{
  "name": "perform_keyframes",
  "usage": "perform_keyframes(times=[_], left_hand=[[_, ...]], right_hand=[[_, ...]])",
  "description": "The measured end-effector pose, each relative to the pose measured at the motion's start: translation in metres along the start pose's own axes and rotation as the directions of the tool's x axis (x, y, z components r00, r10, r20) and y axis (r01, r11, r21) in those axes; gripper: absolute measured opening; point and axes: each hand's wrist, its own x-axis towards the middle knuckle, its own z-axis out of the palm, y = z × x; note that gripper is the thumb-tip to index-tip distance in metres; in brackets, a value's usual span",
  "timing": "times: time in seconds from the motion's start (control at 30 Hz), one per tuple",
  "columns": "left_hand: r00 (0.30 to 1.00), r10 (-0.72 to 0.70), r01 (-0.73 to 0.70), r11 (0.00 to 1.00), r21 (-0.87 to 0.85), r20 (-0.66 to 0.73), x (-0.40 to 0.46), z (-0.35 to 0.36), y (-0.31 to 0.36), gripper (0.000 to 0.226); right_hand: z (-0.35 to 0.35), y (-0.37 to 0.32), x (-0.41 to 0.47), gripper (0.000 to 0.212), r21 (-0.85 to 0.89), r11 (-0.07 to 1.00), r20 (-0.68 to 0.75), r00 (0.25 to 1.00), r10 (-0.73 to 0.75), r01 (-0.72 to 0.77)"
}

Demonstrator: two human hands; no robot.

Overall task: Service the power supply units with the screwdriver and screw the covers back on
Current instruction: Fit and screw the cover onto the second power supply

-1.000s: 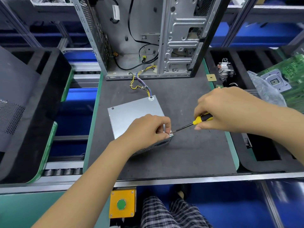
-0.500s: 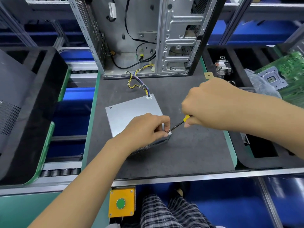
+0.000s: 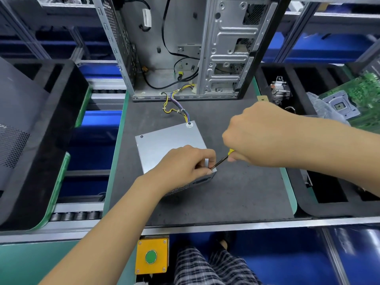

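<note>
On the dark mat (image 3: 236,194), left to right: the grey power supply unit (image 3: 164,145) lay flat, wires (image 3: 176,109) trailing toward the open computer case (image 3: 222,48) behind; the left hand (image 3: 183,165) pinched at its near right corner, where the screwdriver (image 3: 223,159) tip met it; the right hand (image 3: 261,134) gripped the yellow handle.

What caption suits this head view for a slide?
Right hand drives a yellow-handled screwdriver into the grey metal power supply unit, steadied by the left hand.
</note>
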Motion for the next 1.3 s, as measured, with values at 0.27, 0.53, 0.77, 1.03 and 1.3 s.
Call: perform_keyframes(times=[0.27, 0.53, 0.77, 1.03, 1.3], left_hand=[[1.0, 0.021, -0.022, 0.998, 0.059, 0.016, 0.002, -0.002, 0.001, 0.021], [0.999, 0.037, -0.037, 0.996, 0.083, -0.002, 0.003, 0.0, -0.003, 0.015], [0.999, 0.04, -0.039, 0.999, 0.032, -0.011, 0.005, -0.001, -0.005, 0.011], [0.999, -0.015, 0.016, 1.0, -0.019, 0.043, 0.006, -0.002, -0.005, 0.01], [0.997, -0.024, 0.024, 1.0, -0.003, 0.067, 0.008, -0.003, -0.005, 0.008]], right_hand=[[0.003, 0.001, -0.003, 0.052, -0.032, 0.999, -0.046, 0.998, 0.033, -0.034], [0.014, 0.0, -0.003, 0.049, -0.045, 0.997, -0.08, 0.995, 0.056, -0.06], [0.022, 0.004, -0.004, 0.048, -0.008, 0.997, -0.11, 0.991, 0.071, -0.073], [0.026, 0.009, -0.009, 0.023, 0.032, 0.997, -0.138, 0.988, 0.067, -0.063], [0.027, 0.007, -0.006, 0.021, 0.01, 0.999, -0.141, 0.989, 0.045, -0.044]])
